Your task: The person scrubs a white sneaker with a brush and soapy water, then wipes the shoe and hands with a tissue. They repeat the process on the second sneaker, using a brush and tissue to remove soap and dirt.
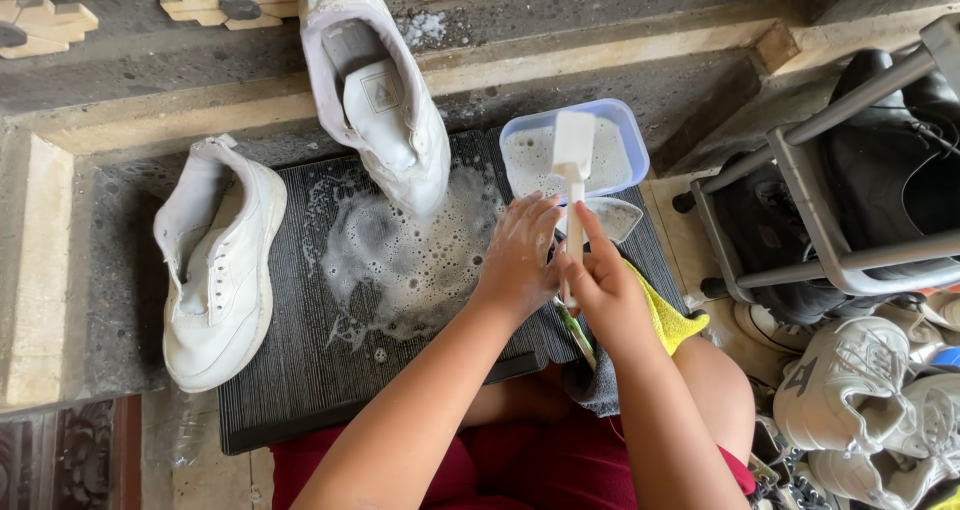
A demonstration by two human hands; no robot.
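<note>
Tub: clear plastic tub [632,140] of soapy water, mat's [300,390] far right corner.
Right hand [603,288]: fingers clamped on white brush [572,160].
Left hand [520,255]: fingers together, touching the brush handle.
Shoes: white sneaker [378,90] at mat's far edge.

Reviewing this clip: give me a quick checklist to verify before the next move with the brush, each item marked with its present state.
1. White brush held: ok, right hand grips its handle.
2. Brush head over the blue-rimmed tub of soapy water: ok.
3. Left hand steadying at the handle: cannot tell, the contact is hidden.
4. Shoes within reach: ok, one white shoe leans on the step, the other lies at the black mat edge.
5. Suds on the mat: ok, foam is spread mid-mat.
6. Yellow cloth at hand: ok, beside the right wrist.
</note>
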